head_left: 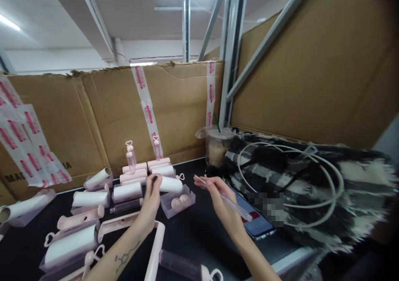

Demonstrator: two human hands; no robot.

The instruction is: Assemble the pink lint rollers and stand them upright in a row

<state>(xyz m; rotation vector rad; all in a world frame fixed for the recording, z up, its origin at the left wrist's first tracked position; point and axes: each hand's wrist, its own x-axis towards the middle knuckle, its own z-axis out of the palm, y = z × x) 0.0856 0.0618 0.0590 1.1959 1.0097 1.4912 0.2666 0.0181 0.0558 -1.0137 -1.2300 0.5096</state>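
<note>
My left hand (151, 198) is closed at the left end of a white roll (172, 184), its fingertips curled and partly hidden. Just below the roll, a translucent tray (177, 211) holds round pale pink pieces (181, 200). My right hand (222, 195) grips a slim tool with a clear handle (238, 208) and a thin metal shaft, like a small screwdriver; its tip points up and left towards the roll without touching it. Below my left forearm lie a long pale pink part (155, 252) and a clear tube with a heart-shaped loop (181, 264).
More white rolls (127, 192) in translucent trays and pink parts (79, 218) cover the left side. A phone (260, 227) lies beside my right hand. Behind it are a lidded drink cup (216, 148), a coiled white cable (332, 181) and checked cloth. Cardboard walls (181, 106) enclose the back.
</note>
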